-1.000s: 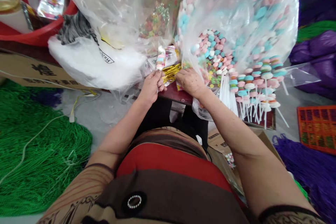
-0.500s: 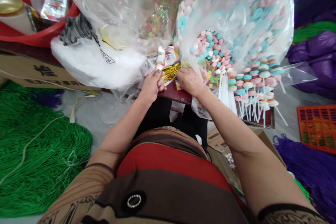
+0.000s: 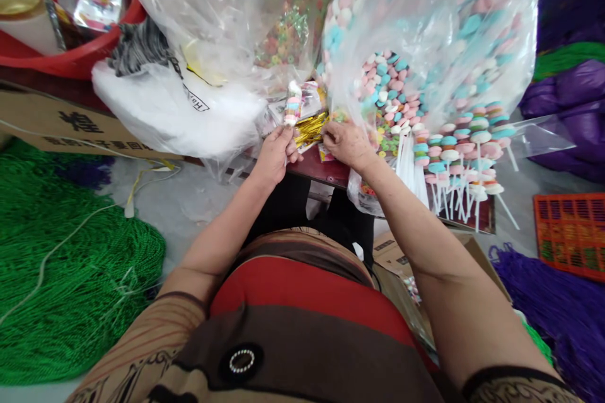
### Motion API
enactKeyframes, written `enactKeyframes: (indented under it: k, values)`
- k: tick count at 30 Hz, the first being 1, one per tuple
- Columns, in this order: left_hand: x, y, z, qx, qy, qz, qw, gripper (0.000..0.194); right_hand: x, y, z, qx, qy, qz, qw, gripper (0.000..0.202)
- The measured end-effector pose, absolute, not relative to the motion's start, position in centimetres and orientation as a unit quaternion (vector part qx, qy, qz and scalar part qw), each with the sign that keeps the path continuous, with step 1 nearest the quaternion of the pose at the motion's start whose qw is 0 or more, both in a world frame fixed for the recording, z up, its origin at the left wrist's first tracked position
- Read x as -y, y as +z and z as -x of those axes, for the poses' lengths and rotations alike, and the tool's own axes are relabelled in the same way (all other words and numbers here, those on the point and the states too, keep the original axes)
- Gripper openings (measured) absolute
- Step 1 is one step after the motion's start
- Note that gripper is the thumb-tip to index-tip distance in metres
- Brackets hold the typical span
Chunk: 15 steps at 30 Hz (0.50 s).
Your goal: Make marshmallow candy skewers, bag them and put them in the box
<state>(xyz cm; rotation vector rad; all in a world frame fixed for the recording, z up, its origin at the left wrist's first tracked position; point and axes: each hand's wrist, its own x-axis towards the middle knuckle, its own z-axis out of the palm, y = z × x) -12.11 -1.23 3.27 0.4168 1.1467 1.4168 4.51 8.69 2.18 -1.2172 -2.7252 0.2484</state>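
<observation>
My left hand [image 3: 278,152] is closed around the lower end of a candy skewer [image 3: 292,107], whose pink and white pieces stand upright above my fingers. Beside it lies a bundle of gold twist ties [image 3: 311,128]. At the right end of the ties, my right hand [image 3: 348,143] has its fingers pinched together; what they hold, if anything, is too small to make out. Pink, blue and white candies [image 3: 387,85] show in the mouth of a large clear bag [image 3: 425,31] behind my right hand. Finished-looking candy skewers [image 3: 456,145] with white sticks lie at the table's right.
White plastic bags [image 3: 179,113] lie left of my hands, below a clear bag of ring candies [image 3: 288,31]. A red basin [image 3: 94,53] is at the upper left. Green cords [image 3: 70,264] cover the left floor; an orange crate [image 3: 570,233] and purple cords [image 3: 558,308] are right.
My right hand has drawn slightly right at the gold ties, its fingers more bunched. My left hand still grips the skewer. The whole view has shifted a little.
</observation>
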Motion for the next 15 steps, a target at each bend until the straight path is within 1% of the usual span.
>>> enactKeyframes:
  k: [6,9,12,15]
  values:
    - [1.35,3.2,12.04,-0.479,0.622,-0.181,0.593,0.029,-7.95,2.91,-3.94,0.874,0.097,0.47,0.075,0.03]
    - [1.38,3.23,12.01,-0.487,0.616,-0.181,0.592,0.031,-8.02,3.12,-4.0,0.857,0.125,0.492,0.094,0.029]
    - [1.36,3.22,12.04,-0.493,0.613,-0.182,0.59,0.033,-8.32,3.21,-4.25,0.837,0.186,0.49,0.159,0.021]
    - [1.31,3.17,12.11,-0.489,0.616,-0.185,0.59,0.032,-8.62,3.18,-4.58,0.8,0.267,0.474,0.255,0.016]
